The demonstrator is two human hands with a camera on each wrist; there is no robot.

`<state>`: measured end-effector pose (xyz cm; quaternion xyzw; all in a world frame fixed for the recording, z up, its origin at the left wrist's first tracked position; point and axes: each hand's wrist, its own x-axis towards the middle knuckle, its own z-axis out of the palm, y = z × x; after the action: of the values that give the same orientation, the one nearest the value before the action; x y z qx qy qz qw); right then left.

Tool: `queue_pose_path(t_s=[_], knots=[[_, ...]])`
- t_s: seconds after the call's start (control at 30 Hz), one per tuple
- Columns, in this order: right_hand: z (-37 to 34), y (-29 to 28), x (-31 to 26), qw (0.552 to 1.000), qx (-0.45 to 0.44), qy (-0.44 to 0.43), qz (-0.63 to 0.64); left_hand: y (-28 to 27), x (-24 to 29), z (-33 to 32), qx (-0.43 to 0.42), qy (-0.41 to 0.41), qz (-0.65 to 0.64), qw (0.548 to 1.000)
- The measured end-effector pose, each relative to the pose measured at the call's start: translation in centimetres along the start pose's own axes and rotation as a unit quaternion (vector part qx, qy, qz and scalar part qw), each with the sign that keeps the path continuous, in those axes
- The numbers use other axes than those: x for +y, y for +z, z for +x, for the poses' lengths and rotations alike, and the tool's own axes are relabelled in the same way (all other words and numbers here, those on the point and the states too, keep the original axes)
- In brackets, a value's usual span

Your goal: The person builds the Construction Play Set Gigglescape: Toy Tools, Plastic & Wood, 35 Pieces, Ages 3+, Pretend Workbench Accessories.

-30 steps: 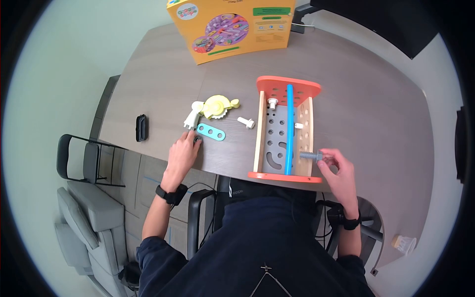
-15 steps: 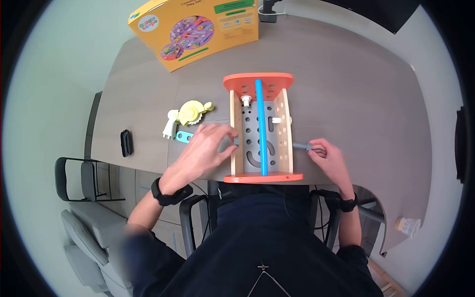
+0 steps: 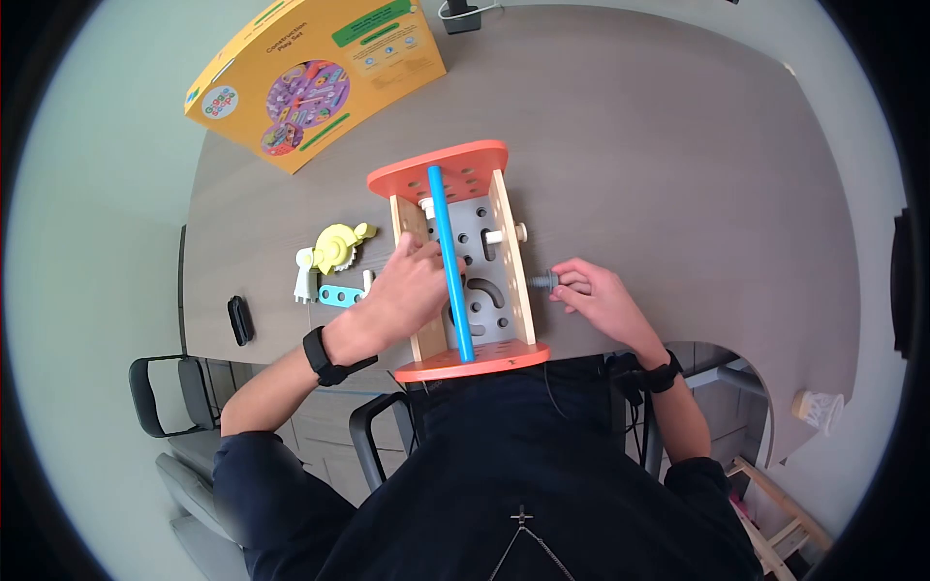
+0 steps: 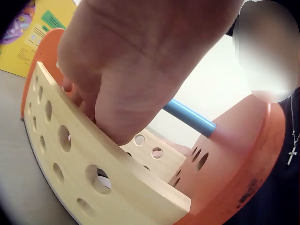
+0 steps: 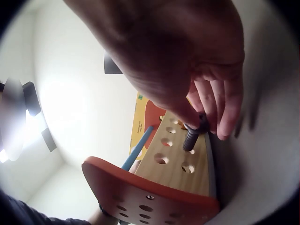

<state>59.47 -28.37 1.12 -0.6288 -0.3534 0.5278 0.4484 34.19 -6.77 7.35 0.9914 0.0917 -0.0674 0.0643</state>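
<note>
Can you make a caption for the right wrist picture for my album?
The right hand pinches a dark bolt beside a wooden panel full of holes.

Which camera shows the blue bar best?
The head view: the blue bar shows whole, from one orange end piece to the other. The left wrist view shows only one end, the rest behind the left hand; the right wrist view, a slanted stretch with its lower end hidden.

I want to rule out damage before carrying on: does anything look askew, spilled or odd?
One thing: dark patchy marks on the edge of the orange end panel nearest the person, in the left wrist view. They stand out against the orange; whether scuffs or worn print, I can't tell. Nothing looks spilled or broken.
</note>
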Motion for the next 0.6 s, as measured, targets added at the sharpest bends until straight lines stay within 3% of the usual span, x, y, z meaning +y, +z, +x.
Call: queue_pose_path(t_s=[0.1,0.2,0.33,0.4,0.5,0.6], knots=[[-0.1,0.1,-0.2,1.000,0.003,0.001,0.007,0.0,1.2,1.2,-0.041,-0.028,0.018,0.999],[0.1,0.2,0.4,1.000,0.004,0.001,0.017,0.0,1.2,1.7,-0.036,-0.005,-0.033,0.999],[0.0,0.6,0.5,1.000,0.012,-0.001,-0.005,0.4,1.8,2.3,-0.024,0.003,-0.203,0.979],[0.0,0.7,0.5,1.000,0.005,-0.005,0.008,0.6,2.2,2.7,-0.035,-0.009,-0.244,0.969],[0.2,0.8,0.5,1.000,-0.005,-0.005,0.015,0.9,2.6,3.7,-0.085,-0.099,-0.344,0.930],[0.4,1.2,0.6,0.999,-0.006,-0.014,0.030,0.6,2.7,4.2,-0.072,-0.099,-0.358,0.926]])
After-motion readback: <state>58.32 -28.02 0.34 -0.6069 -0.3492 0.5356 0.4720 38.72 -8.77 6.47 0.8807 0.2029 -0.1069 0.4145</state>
